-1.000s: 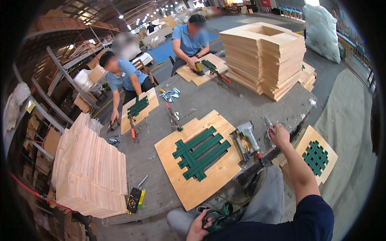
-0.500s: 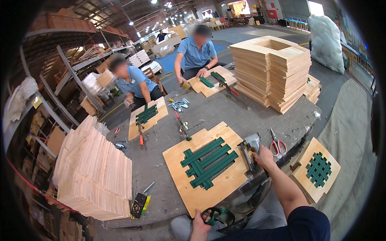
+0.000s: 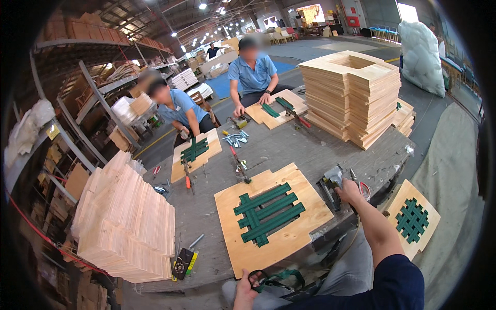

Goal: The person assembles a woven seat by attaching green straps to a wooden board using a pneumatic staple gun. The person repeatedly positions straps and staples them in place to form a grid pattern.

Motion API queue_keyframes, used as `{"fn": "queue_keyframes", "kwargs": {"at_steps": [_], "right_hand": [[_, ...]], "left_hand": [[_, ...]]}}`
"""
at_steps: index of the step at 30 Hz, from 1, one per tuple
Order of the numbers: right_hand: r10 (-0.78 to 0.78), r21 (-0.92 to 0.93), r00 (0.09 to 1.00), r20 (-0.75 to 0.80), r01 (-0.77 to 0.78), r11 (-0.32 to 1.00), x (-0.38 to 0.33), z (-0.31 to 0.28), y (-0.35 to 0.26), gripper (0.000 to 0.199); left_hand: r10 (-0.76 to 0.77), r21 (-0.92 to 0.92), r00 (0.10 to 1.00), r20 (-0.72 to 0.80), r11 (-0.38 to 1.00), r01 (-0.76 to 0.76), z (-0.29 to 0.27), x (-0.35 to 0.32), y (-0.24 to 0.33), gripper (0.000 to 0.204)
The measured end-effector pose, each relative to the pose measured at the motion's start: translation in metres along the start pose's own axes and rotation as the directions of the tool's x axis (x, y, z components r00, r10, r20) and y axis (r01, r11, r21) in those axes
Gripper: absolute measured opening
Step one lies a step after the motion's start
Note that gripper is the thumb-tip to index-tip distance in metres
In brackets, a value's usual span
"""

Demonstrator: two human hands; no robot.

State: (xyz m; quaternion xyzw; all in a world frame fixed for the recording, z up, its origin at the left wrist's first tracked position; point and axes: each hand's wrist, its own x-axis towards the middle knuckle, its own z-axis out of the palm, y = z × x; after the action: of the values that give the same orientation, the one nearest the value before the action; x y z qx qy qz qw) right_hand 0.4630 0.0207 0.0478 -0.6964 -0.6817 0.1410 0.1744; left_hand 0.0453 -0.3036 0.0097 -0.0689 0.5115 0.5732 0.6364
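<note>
On the table in front of me lies a pale plywood panel (image 3: 289,227) with a stepped outline. Three green webbing straps (image 3: 266,202) run side by side over it, with one crossing strap near their left ends. My right hand (image 3: 349,192) is closed round a staple gun (image 3: 332,177), which is beside the panel's right edge. Red-handled scissors (image 3: 365,190) lie just past that hand, partly hidden by it. At the panel's near edge my left hand (image 3: 246,287) is closed on a loose green webbing strap (image 3: 287,277), whose slack hangs over my lap.
A tall stack of panels (image 3: 351,98) stands at the far right, another stack (image 3: 124,222) at the left. A finished woven panel (image 3: 412,221) sits at my right. Two co-workers work across the table on panels (image 3: 274,113). A clamp tool (image 3: 240,166) and metal pieces (image 3: 236,138) lie between.
My right hand has moved the staple gun right and slightly away from the panel. My left hand has shifted left with the strap. The far co-worker's hand has drawn back from a yellow tool.
</note>
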Motion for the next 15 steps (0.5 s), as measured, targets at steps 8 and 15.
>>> {"fn": "queue_keyframes", "kwargs": {"at_steps": [8, 15], "right_hand": [[-0.123, 0.290, 0.970, -0.211, 0.182, 0.939, -0.062, -0.013, -0.036, 0.030], [-0.585, 0.942, 0.759, 0.286, -0.333, 0.028, -0.215, 0.041, -0.090, 0.048]], "left_hand": [[-0.043, 0.313, 0.980, 0.193, 0.950, -0.020, 0.013, -0.026, -0.055, 0.029], [0.374, 0.141, 0.749, 0.547, 0.841, -0.523, 0.162, -0.078, -0.011, 0.072]]}}
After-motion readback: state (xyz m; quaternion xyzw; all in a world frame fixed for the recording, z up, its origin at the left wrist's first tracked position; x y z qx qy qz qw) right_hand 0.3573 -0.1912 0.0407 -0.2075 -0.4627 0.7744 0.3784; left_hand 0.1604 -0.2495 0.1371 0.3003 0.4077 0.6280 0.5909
